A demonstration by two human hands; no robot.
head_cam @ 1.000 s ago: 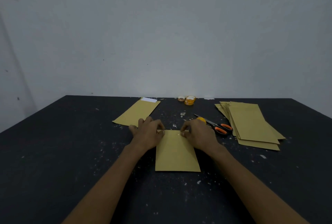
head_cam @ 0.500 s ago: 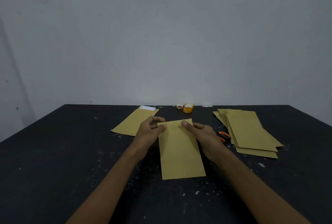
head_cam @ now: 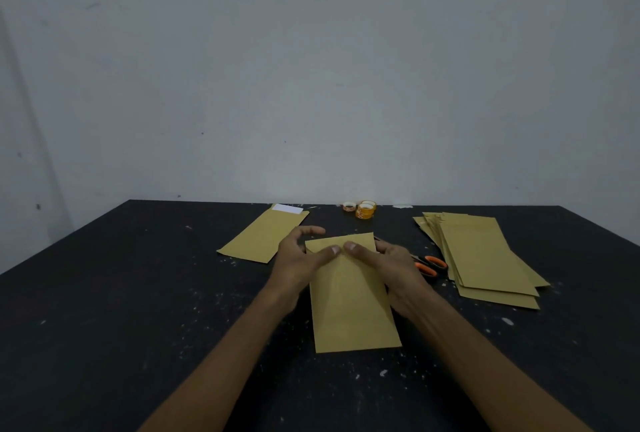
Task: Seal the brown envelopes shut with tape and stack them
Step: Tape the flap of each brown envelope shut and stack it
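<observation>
The person's left hand [head_cam: 298,258] and right hand [head_cam: 391,263] are showing bare. Each is running back into a long, slender, uncovered arm, with the left forearm [head_cam: 225,355] and right forearm [head_cam: 485,362] broadening toward the bottom edge. The left thumbnail [head_cam: 334,250] and right thumbnail [head_cam: 350,246] are showing trimmed short.

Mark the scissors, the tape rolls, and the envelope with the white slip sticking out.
scissors [head_cam: 435,261], head view, on the farther orange handle.
tape rolls [head_cam: 364,212], head view, on the nearest roll's side.
envelope with the white slip [head_cam: 263,239], head view, middle of its brown face.
</observation>
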